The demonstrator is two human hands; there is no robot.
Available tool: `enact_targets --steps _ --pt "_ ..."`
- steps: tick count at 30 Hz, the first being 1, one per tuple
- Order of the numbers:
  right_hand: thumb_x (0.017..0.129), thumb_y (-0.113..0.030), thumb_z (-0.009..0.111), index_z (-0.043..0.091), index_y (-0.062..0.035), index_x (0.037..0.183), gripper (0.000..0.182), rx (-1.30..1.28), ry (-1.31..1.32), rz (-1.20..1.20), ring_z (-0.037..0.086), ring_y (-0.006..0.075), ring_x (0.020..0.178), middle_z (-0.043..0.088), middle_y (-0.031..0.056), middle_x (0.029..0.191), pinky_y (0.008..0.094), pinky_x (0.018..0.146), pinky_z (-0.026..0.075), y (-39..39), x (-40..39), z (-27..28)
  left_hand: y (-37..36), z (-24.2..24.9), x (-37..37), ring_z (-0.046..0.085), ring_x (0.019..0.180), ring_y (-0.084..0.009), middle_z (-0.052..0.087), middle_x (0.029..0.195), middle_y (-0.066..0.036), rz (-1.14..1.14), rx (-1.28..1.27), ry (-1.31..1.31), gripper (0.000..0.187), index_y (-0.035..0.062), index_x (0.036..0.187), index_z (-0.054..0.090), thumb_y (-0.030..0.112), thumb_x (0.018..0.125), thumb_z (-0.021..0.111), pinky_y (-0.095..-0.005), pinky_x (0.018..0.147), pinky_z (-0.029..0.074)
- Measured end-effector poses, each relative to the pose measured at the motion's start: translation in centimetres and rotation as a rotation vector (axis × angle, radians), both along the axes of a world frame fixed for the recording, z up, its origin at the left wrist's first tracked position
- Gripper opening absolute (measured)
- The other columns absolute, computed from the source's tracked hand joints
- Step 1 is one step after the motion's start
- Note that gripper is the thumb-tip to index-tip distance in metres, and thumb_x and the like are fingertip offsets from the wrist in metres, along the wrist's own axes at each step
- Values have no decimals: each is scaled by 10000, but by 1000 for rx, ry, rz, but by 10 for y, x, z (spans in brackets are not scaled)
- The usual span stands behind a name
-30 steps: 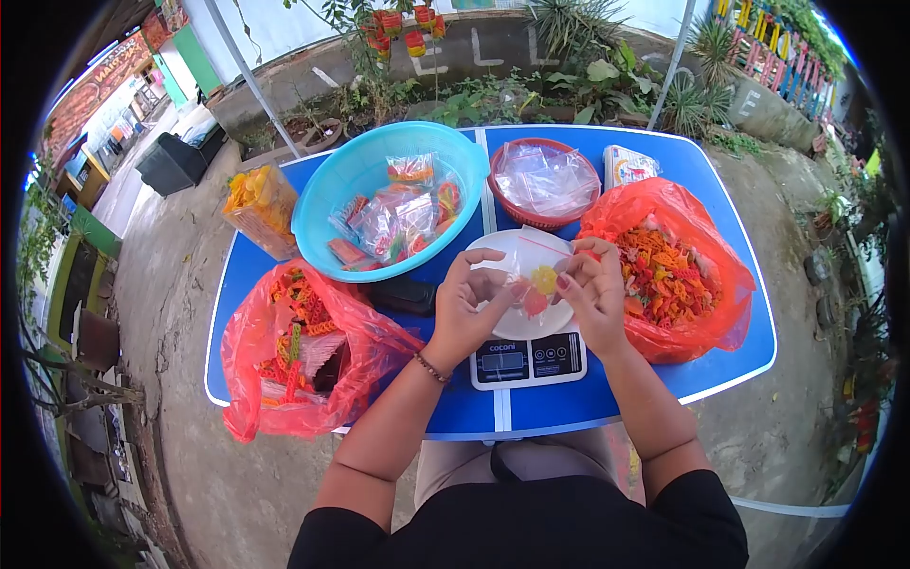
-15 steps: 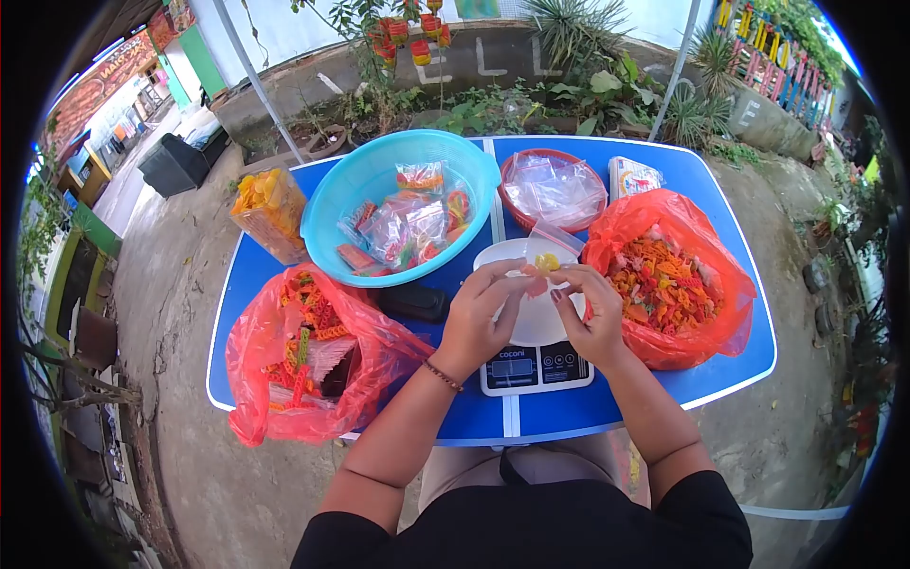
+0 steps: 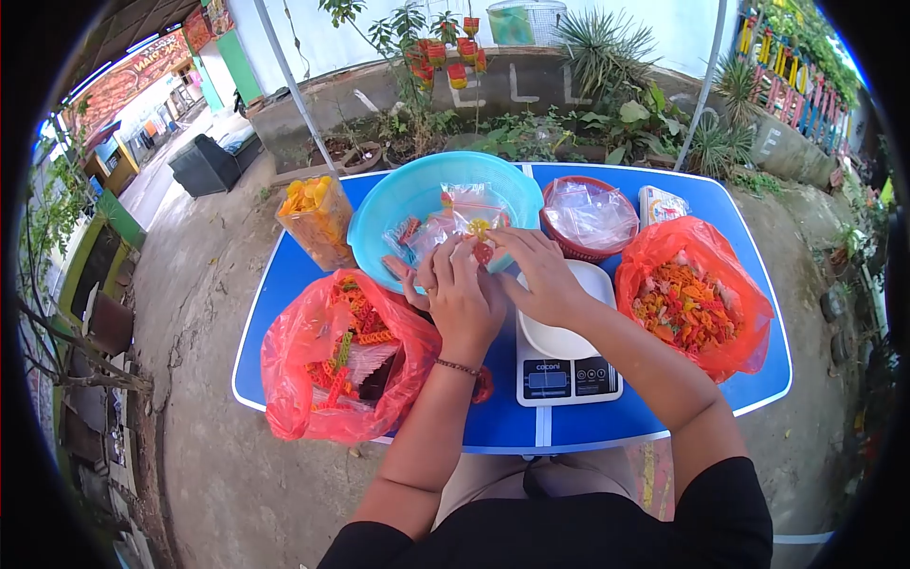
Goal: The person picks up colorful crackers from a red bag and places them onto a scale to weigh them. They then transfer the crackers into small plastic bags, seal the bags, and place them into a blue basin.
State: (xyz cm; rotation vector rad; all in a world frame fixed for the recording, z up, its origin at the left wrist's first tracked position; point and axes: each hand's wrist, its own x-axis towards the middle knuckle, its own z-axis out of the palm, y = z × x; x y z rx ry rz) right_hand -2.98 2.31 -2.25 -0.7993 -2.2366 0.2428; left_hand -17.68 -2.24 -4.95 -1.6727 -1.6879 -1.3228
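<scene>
My left hand point(image 3: 466, 296) and my right hand point(image 3: 542, 275) are close together over the front right rim of the turquoise basin point(image 3: 374, 237). Between their fingertips is a small clear plastic bag point(image 3: 481, 245) with yellow and red bits in it; my hands partly cover it. Both hands have their fingers bent in around it. Inside the basin lie several filled clear packets point(image 3: 469, 199). Just right of my hands, a white bowl point(image 3: 592, 284) sits on a digital kitchen scale point(image 3: 569, 379), part of it behind my right forearm.
Red plastic bags of colourful crocheted-looking or curly pieces stand left point(image 3: 284, 379) and right point(image 3: 758, 332). A red-brown basket point(image 3: 607, 251) holds clear bags. A white packet point(image 3: 662, 203) lies behind; a container of yellow pieces point(image 3: 313, 228) stands far left. The blue table point(image 3: 664, 398) has a white edge.
Both hands have moved left and forward, from above the scale's bowl to the basin's rim, carrying the small bag. The view has shifted, so the table sits lower and further right.
</scene>
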Motion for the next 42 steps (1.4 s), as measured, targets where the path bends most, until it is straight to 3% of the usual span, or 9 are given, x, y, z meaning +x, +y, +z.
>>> enact_targets --steps 5,11,20,21,25,28,32,36,42 --pt "863 -91 635 550 -84 1419 562 -104 -14 -20 482 361 1353 544 155 1454 517 1128 352 11 -23 -3 7 -6 -10 442 1357 -349 575 1402 -104 52 -74 -55 406 109 1243 645 147 840 672 -641 1166 144" --pt "863 -74 638 573 -103 1406 548 -58 -1 -77 462 360 1382 508 136 1492 518 1132 349 8 -20 -12 6 -8 -8 354 1446 -427 456 1548 -179 104 -159 29 362 109 1226 676 170 869 686 -641 1175 157" --pt "855 -64 697 631 -93 1312 463 -44 87 -93 530 331 1298 582 119 1396 464 1099 411 -24 54 -14 -11 -5 24 433 1417 -331 512 1507 -92 -323 -153 153 432 140 1270 668 149 842 722 -575 1196 93" --pt "871 -72 693 652 -81 1275 406 -7 93 -124 569 335 1247 629 130 1322 447 1068 450 -31 65 -10 -13 -5 29 460 1405 -275 540 1482 -60 -363 -147 158 449 169 1279 670 149 835 734 -560 1198 59" --pt "849 -86 706 669 -57 1191 345 -99 174 -255 621 348 1128 663 146 1194 451 995 495 -53 122 -12 -19 -6 51 498 1381 -261 585 1434 -24 -541 -206 291 437 207 1260 678 184 830 753 -591 1199 58" --pt "843 -90 713 675 -52 1170 331 -214 141 -396 621 358 1122 670 147 1175 463 1011 482 -70 179 -22 -32 1 73 497 1384 -258 592 1422 -18 -717 -277 335 414 206 1242 682 198 835 752 -619 1194 61" --pt "810 -107 750 681 -64 1202 400 -226 -182 -592 599 361 1184 642 142 1274 474 1055 455 -108 234 -23 -48 13 107 513 1365 -240 615 1364 -21 -943 -405 406 341 196 1215 687 282 887 721 -650 1189 63" --pt "776 -137 788 684 -79 1246 485 -278 -261 -655 567 368 1250 596 133 1375 477 1080 443 -137 253 -16 -44 22 147 553 1314 -232 638 1303 -35 -1094 -437 452 291 160 1180 690 276 913 695 -648 1195 85" --pt "794 -152 780 685 -64 1251 475 -440 -246 -841 577 386 1229 630 169 1304 468 1047 474 -152 275 -8 -21 22 201 666 1103 -253 711 1089 -105 -1140 -594 516 231 82 1136 702 180 938 637 -553 1074 385"
